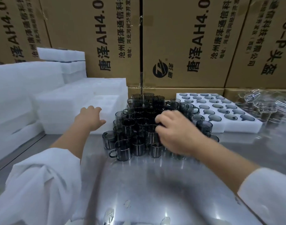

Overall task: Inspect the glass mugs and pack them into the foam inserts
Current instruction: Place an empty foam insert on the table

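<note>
Right grip (178,132) curls onto dark mugs (131,125) heaped beneath it.

Just the one cam, worn on my head, wide-angle, tilted forward and down over the steel table (139,184). It's close: my left hand (88,117) and right hand (176,132) sit mid-frame by the glass mugs (135,127), and cardboard boxes (179,46) fill the top.

Shiny metal table (147,184) with clustered smoky glass mugs (139,124), white foam inserts (233,127), perhaps clear glassware (265,103) far right.
</note>
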